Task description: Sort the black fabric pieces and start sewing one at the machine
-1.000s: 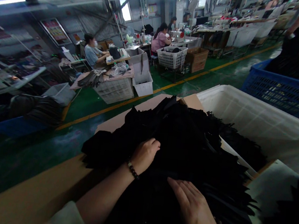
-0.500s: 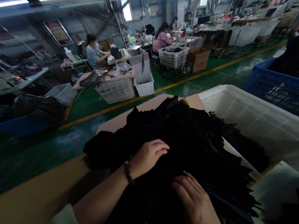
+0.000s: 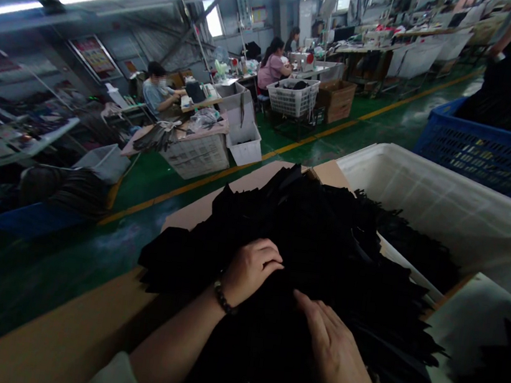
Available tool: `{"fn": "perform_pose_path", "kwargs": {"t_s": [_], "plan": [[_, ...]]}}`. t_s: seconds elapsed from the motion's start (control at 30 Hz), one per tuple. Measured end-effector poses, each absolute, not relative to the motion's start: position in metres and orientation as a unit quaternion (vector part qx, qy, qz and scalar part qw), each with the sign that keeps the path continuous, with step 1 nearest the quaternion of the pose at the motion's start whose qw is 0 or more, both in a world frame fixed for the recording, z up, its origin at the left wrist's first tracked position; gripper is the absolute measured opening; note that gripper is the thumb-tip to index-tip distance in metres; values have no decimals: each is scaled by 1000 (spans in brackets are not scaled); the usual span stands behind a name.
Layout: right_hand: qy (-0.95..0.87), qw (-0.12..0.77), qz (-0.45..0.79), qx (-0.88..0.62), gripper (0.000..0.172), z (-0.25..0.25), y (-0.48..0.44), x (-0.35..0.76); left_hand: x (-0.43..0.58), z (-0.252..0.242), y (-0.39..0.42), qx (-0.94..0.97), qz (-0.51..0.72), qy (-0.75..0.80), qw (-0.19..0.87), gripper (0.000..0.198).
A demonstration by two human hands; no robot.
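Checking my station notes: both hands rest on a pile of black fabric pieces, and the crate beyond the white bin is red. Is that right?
Not quite. The head view shows the crate beyond the white bin is blue, not red. The left hand and right hand do rest on the pile of black fabric pieces.

I am seeing my left hand (image 3: 252,268) and right hand (image 3: 337,359) resting on a big pile of black cloth (image 3: 324,244).

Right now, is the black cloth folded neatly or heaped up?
Heaped up: the black cloth lies in a mound, pointed edges sticking out, under the left hand and right hand.
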State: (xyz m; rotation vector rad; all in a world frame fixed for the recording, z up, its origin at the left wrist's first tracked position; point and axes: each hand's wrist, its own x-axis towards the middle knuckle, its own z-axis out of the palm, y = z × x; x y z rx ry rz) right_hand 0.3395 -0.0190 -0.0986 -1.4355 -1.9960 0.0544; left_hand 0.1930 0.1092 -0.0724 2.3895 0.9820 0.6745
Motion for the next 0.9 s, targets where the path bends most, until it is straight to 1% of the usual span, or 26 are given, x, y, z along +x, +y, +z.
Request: {"fn": "perform_pose_path", "kwargs": {"t_s": [0.07,0.13,0.2,0.27,0.33,0.43,0.53,0.67,0.77,0.83,0.9], "plan": [[-764,326,8,-556,54,-100,-17,339,189,-56,94,874,207,316,305,5],[-768,322,19,-553,51,-100,-16,338,187,-47,86,877,140,262,377,9],[-770,321,30,-551,46,-99,-18,338,189,-49,89,871,115,254,404,15],[-763,326,28,-558,44,-97,-21,338,193,-61,102,867,150,317,353,17],[-752,335,22,-567,44,-97,-24,339,198,-77,119,866,175,394,254,22],[-745,350,21,-567,42,-97,-26,339,206,-100,137,871,124,449,154,31],[-757,356,31,-547,42,-98,-25,339,208,-112,144,876,92,460,109,27],[-759,357,57,-541,45,-98,-24,338,206,-115,146,882,95,450,101,19],[-754,358,34,-550,44,-98,-23,338,201,-105,140,892,94,430,106,15],[-754,356,13,-553,41,-97,-22,339,196,-89,128,897,110,407,136,13],[-755,352,4,-553,38,-98,-21,339,190,-68,113,900,134,361,205,11]]}}
